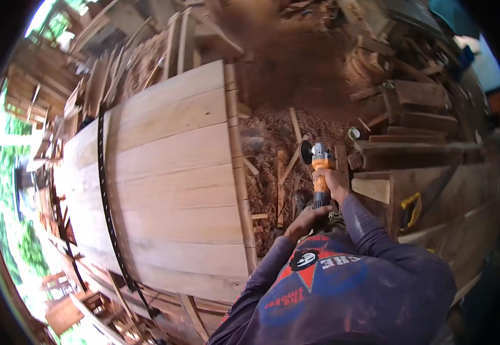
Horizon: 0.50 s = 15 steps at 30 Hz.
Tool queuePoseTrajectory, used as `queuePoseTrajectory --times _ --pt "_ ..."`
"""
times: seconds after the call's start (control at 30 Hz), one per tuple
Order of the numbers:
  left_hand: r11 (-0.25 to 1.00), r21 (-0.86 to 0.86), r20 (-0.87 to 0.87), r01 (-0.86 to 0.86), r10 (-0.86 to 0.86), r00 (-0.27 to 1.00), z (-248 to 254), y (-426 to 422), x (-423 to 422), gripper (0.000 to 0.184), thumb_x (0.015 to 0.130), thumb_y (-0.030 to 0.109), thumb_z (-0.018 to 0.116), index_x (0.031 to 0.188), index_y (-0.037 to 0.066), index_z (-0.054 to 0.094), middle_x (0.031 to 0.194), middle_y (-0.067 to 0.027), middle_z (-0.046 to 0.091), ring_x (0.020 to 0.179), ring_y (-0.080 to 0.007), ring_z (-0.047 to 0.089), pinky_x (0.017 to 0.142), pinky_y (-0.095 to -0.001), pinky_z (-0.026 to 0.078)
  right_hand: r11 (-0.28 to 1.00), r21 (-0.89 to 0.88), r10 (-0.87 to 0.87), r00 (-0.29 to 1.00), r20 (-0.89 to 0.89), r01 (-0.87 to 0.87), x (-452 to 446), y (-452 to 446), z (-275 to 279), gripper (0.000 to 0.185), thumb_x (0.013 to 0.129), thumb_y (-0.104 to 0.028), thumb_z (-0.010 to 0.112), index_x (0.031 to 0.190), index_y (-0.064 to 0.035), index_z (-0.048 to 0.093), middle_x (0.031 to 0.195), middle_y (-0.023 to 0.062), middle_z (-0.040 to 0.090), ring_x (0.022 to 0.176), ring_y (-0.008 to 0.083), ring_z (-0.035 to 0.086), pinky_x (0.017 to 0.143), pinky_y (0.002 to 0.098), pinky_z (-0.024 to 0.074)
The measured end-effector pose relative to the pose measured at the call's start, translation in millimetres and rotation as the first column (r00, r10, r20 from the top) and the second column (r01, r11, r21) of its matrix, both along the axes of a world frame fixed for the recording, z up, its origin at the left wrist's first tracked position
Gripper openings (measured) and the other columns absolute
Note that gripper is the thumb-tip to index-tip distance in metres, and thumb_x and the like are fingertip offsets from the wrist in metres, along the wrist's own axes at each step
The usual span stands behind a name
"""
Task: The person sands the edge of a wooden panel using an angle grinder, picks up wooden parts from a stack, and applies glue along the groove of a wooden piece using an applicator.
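Note:
An orange and black angle grinder (321, 185) with a silver head is held upright in front of my body. Its dark round disc (306, 152) faces left, towards the wooden panel. My right hand (334, 183) wraps around the orange body. Lower down, my left hand (307, 222) is closed at the black rear end of the grinder, its fingers partly hidden. To the left lies a wide panel of pale joined planks (175, 155), apart from the disc.
A black perforated strip (105, 198) crosses the panel. Wood offcuts (289, 167) and shavings cover the floor. On the right, a yellow-handled saw (411, 211) rests by large boards (462, 195); a tape roll (354, 133) sits near stacked timber (419, 121).

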State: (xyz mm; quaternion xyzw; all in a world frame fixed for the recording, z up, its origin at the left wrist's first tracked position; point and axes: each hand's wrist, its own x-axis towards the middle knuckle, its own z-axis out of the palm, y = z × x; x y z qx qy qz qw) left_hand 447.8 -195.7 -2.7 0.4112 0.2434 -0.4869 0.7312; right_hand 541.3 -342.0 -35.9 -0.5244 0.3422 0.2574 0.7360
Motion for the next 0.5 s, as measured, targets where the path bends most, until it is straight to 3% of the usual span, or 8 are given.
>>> queuePoseTrajectory --times 0.07,0.13,0.23,0.27,0.33,0.47,0.5 --pt "0.998 0.019 0.027 0.058 -0.059 0.998 1.7 -10.0 -14.8 0.037 0.087 0.035 0.083 0.102 0.007 0.064 0.079 0.0001 0.062 0.064 -0.012 0.06 0.057 -0.0277 0.046 0.998 -0.009 -0.066 0.997 0.024 0.067 -22.6 -17.4 11.4 0.028 0.076 -0.013 0.078 0.101 -0.0042 0.068 0.081 0.007 0.068 0.065 0.0192 0.067 0.06 0.0353 0.0573" --pt "0.973 0.035 0.235 0.229 -0.231 0.944 4.5 -7.7 -9.9 0.038 0.087 0.038 0.083 0.1 0.006 0.067 0.081 0.001 0.063 0.064 -0.0092 0.056 0.058 -0.0265 0.044 0.979 0.099 -0.19 0.973 0.134 0.178 -38.6 -27.1 33.0 0.029 0.076 -0.011 0.078 0.102 -0.0041 0.068 0.081 0.0074 0.068 0.067 0.0202 0.068 0.061 0.0358 0.0583" --pt "0.929 0.152 0.379 0.338 -0.37 0.848 33.5 -10.3 -8.4 0.037 0.085 0.036 0.083 0.098 0.006 0.066 0.076 0.0004 0.062 0.062 -0.009 0.055 0.056 -0.0261 0.043 0.951 0.078 -0.308 0.892 0.332 0.3 -64.7 -38.6 68.8 0.034 0.078 -0.007 0.077 0.11 -0.0002 0.068 0.084 0.0086 0.069 0.069 0.0211 0.069 0.064 0.0347 0.0578" --pt "0.962 0.1 0.487 0.255 -0.271 0.83 28.2 -12.1 -15.7 0.043 0.084 0.036 0.084 0.102 0.003 0.064 0.076 -0.0001 0.063 0.062 -0.0095 0.056 0.057 -0.0267 0.044 0.938 0.145 -0.346 0.851 0.395 0.315 -73.9 -40.1 89.7 0.038 0.076 -0.007 0.076 0.113 0.0006 0.067 0.088 0.0097 0.069 0.075 0.0216 0.07 0.067 0.0349 0.0581" --pt "0.937 0.222 0.599 0.269 -0.349 0.721 36.7 -16.2 -25.8 0.052 0.08 0.033 0.088 0.11 0.0 0.06 0.078 -0.0021 0.063 0.064 -0.0117 0.057 0.06 -0.0283 0.049 0.921 0.244 -0.386 0.792 0.472 0.303 -99.7 -48.0 107.3 0.041 0.076 -0.008 0.075 0.116 0.0003 0.067 0.091 0.0096 0.07 0.079 0.0209 0.07 0.073 0.0354 0.0579" --pt "0.934 0.277 0.644 0.227 -0.356 0.677 76.5 -23.1 -86.5 0.056 0.079 0.026 0.089 0.112 -0.002 0.055 0.086 -0.0051 0.064 0.069 -0.0131 0.06 0.062 -0.0283 0.049 0.891 0.304 -0.448 0.769 0.456 0.338 -162.8 -50.1 138.7 0.045 0.077 -0.009 0.076 0.119 -0.0008 0.064 0.091 0.0092 0.069 0.079 0.0218 0.069 0.074 0.0376 0.0583" --pt "0.952 0.219 0.674 0.213 -0.306 0.672 72.5 -22.1 -104.7 0.055 0.08 0.027 0.088 0.112 -0.003 0.055 0.087 -0.005 0.064 0.071 -0.0128 0.06 0.063 -0.0286 0.05 0.883 0.294 -0.466 0.752 0.465 0.365 -181.7 -51.0 140.5 0.045 0.077 -0.009 0.076 0.119 -0.0008 0.064 0.091 0.0092 0.069 0.079 0.0218 0.069 0.074 0.0376 0.0583"
